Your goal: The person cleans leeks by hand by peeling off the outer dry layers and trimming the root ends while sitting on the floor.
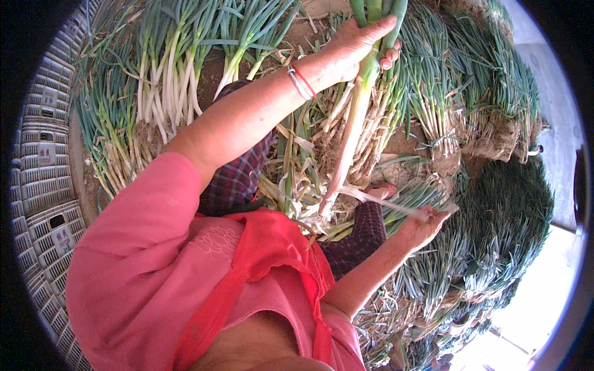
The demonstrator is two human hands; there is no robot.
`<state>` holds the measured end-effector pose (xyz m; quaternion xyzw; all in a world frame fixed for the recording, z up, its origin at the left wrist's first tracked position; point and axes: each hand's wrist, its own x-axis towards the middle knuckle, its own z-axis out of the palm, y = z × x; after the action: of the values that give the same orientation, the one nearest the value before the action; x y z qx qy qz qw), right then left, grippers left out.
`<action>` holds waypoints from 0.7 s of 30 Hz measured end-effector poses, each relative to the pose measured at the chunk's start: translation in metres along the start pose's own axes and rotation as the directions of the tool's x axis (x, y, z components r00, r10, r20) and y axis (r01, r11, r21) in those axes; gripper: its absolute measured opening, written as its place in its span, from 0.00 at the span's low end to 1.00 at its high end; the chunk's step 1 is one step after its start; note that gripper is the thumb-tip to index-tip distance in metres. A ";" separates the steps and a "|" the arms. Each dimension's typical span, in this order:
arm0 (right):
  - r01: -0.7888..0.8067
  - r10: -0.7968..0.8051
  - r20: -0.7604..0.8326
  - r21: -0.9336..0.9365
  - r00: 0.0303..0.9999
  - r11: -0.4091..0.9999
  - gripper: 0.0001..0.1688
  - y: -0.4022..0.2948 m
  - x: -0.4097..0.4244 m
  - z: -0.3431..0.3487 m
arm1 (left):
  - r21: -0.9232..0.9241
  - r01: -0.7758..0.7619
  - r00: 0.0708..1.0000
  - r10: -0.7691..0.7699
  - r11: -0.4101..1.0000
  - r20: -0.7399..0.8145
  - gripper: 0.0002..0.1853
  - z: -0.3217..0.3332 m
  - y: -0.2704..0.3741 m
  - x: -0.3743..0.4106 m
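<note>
My left hand (362,51) is wrapped around a thick green onion (351,134) just where its pale shank turns into green leaves. The onion hangs tilted, its root end pointing down toward my lap. Lower right, my right hand (423,228) pinches a thin pale strip of outer skin (385,200), blurred and stretched away from the onion near its root end. Loose peeled skins and dry leaves (301,204) lie on the ground between my legs, below the onion. Its leaf tips run out of view at the top.
White-shanked green onions (169,88) lie at the upper left, beside unpeeled ones (109,139). Stacked plastic crates (46,157) line the left edge. Tied bundles (436,102) and a large heap of green onions (506,204) fill the right. My plaid-trousered legs (239,171) flank the peelings.
</note>
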<state>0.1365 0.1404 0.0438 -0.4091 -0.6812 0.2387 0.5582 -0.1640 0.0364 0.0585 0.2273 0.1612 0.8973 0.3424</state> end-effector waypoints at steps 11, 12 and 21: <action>-0.576 0.066 0.840 0.310 0.539 0.757 0.18 -0.093 -0.068 0.109 | -0.172 0.440 0.872 -0.374 0.881 0.315 0.26 -0.005 -0.019 -0.012; -0.668 0.075 0.855 0.342 0.513 0.661 0.16 -0.090 -0.069 0.110 | -0.247 0.371 0.920 -0.318 0.895 0.231 0.28 0.009 -0.015 -0.014; -0.890 0.193 0.921 0.247 0.339 0.384 0.11 -0.058 -0.072 0.107 | -0.364 0.468 0.809 -0.225 0.805 0.543 0.36 -0.001 -0.017 -0.011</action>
<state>0.0207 0.0634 0.0200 -0.2215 -0.4731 0.8339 0.1780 -0.1482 0.0410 0.0473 0.3128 -0.1158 0.7436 0.5795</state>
